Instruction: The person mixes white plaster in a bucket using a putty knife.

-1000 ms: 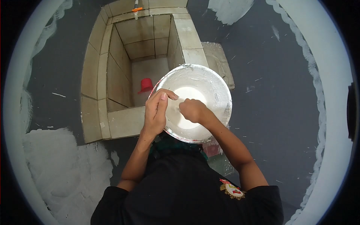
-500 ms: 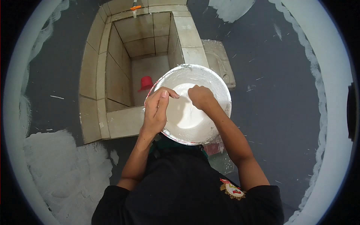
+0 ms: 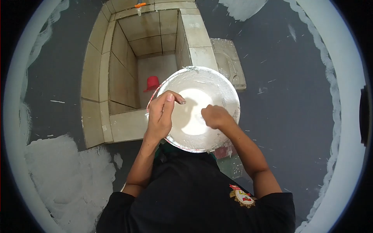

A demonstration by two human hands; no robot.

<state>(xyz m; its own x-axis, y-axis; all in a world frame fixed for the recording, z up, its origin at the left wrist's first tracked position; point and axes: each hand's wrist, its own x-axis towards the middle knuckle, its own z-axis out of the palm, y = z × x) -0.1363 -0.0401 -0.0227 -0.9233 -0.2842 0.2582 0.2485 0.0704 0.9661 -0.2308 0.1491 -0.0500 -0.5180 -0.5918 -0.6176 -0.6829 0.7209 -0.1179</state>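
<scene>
A round white bucket [image 3: 227,87] sits right in front of my body, its inner wall coated with white residue. Smooth white paint-like liquid [image 3: 193,127] lies in the bottom. At the left rim, my left hand [image 3: 161,114] is closed over the edge, with bent fingertips reaching inside and the thumb up along the hand. My right hand [image 3: 216,116] is in a fist above the liquid, right of the middle. Whatever it grips is hidden under the hand.
Beyond the bucket stands a tiled basin [image 3: 95,77] with a red dipper [image 3: 152,83] inside and an orange-handled tap [image 3: 140,5] above. A squat toilet [image 3: 229,64] is to the right. White patches [image 3: 58,167] mark the grey surface at left.
My right hand has moved toward me and slightly right over the bucket. My left hand stays at the rim.
</scene>
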